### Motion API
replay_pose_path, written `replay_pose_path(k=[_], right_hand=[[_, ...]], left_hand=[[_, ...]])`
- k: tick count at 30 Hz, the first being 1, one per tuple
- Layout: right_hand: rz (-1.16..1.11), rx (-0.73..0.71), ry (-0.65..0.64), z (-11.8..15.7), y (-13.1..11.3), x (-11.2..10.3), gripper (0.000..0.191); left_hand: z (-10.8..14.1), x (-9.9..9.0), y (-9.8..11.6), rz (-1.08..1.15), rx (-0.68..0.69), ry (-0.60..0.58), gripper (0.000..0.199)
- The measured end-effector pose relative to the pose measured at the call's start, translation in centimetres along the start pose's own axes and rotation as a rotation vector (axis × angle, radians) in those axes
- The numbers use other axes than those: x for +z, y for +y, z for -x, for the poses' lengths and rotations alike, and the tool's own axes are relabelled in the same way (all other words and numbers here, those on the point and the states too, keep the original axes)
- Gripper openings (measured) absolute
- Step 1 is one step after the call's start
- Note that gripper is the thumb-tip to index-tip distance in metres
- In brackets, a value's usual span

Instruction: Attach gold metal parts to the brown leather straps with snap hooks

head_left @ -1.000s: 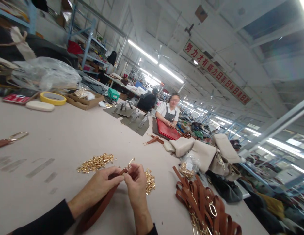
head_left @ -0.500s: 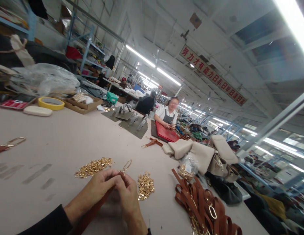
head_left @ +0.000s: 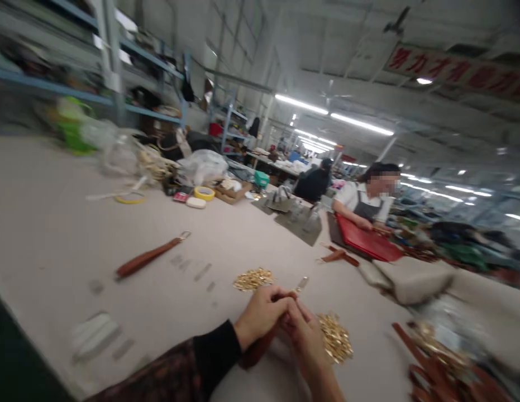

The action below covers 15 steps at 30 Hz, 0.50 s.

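My left hand (head_left: 262, 314) and my right hand (head_left: 306, 338) meet over the table, fingers closed together on a brown leather strap (head_left: 256, 353). A gold oval clasp (head_left: 302, 284) sticks out past the fingertips at the strap's end. My fingers hide the part of the strap between them. Just beyond my left hand lies a pile of small gold metal pieces (head_left: 253, 278). A second pile of gold pieces (head_left: 335, 338) sits to the right of my right hand. Motion blurs the picture.
Another brown strap (head_left: 148, 258) lies left on the table (head_left: 226, 237). Heaped straps (head_left: 446, 379) and cream bags (head_left: 419, 276) are on the right. Yellow tape (head_left: 204, 193) sits farther back. Across the table a person (head_left: 362, 206) handles a red leather piece (head_left: 364, 237).
The view has swung left, so the hands and piles appear farther right and more of the table's left side shows. Both hands stay together on the strap.
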State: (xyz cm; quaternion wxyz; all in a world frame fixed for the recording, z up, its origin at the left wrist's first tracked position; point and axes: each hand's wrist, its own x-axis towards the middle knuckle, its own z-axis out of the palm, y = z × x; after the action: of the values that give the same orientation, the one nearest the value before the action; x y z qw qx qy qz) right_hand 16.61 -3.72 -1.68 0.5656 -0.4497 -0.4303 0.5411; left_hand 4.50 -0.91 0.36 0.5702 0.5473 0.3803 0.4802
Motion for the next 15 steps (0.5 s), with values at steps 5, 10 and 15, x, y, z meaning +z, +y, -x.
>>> replay_pose_path(k=[5,10,15], right_hand=[[0.071,0.001,0.044,-0.2,2.5,1.1,0.053],[0.133,-0.114,0.078,-0.8,3.2,3.2,0.047],[0.12,-0.164,0.162,-0.8,1.4,2.5,0.028]], left_hand=[[0.7,-2.0,0.0,-0.064,0.035,0.057,0.029],[0.6,-4.1,-1.2,-0.056,0.037,-0.024,0.023],[-0.7,-4.8,-2.7,-0.118,-0.054,0.015,0.042]])
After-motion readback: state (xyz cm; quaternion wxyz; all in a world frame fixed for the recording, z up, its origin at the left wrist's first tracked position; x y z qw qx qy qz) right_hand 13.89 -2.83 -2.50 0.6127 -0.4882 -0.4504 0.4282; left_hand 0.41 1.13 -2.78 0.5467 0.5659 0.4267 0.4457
